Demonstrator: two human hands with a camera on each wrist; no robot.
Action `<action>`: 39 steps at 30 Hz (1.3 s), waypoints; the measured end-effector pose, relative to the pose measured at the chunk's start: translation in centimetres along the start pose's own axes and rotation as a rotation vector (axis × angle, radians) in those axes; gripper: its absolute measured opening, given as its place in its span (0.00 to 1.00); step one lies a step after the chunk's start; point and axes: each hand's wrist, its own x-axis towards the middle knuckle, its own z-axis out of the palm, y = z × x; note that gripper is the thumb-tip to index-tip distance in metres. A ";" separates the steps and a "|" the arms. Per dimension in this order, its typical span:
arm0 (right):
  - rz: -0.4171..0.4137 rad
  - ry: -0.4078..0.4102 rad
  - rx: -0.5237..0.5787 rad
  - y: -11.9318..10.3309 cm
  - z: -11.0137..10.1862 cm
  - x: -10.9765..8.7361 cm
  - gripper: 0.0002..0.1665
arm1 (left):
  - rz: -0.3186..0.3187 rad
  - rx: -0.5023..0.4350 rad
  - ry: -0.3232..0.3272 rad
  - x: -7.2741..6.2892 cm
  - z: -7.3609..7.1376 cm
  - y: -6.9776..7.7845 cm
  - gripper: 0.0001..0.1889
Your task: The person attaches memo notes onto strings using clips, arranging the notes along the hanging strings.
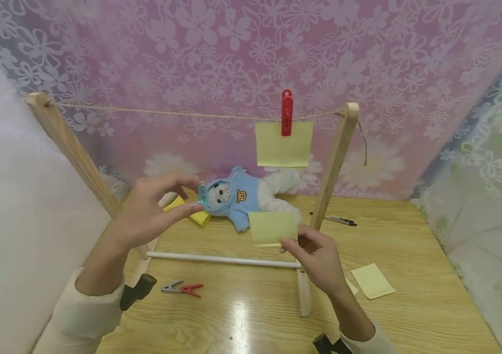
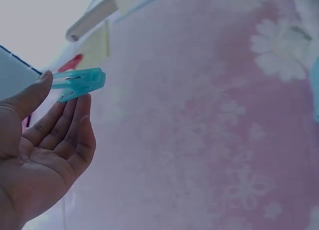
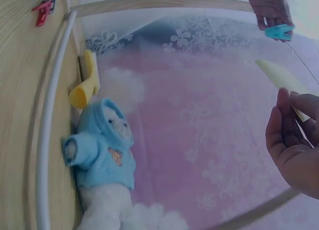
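Observation:
My left hand (image 1: 148, 212) pinches a teal clothespin (image 2: 82, 80) between thumb and fingertips, to the left of the string. In the right hand (image 1: 317, 255) a yellow sticky note (image 1: 273, 229) is held by its right edge between thumb and fingers, below the line. A twine line (image 1: 167, 112) runs between two wooden posts. From its right part hangs another yellow note (image 1: 284, 145), clipped by a red clothespin (image 1: 287, 113). In the right wrist view the teal clothespin and the held note are apart, both near the line.
A plush toy in a blue hoodie (image 1: 251, 189) lies behind the frame beside a yellow rolled object (image 1: 200, 218). Grey and red clothespins (image 1: 191, 290) lie front left of the white crossbar (image 1: 224, 259). Loose notes (image 1: 372, 281) and a pen (image 1: 341, 221) lie at right.

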 end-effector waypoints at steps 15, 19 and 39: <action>0.007 -0.040 0.259 -0.2 4.8 5.7 0.14 | 0.134 -0.177 0.166 5.3 -1.6 3.1 0.17; 0.030 -0.029 0.259 -0.4 5.7 7.0 0.14 | 0.149 -0.179 0.204 6.6 -1.9 3.6 0.17; 0.030 0.221 0.366 -2.2 8.4 11.8 0.09 | 0.029 -0.393 0.354 11.1 -2.0 3.7 0.07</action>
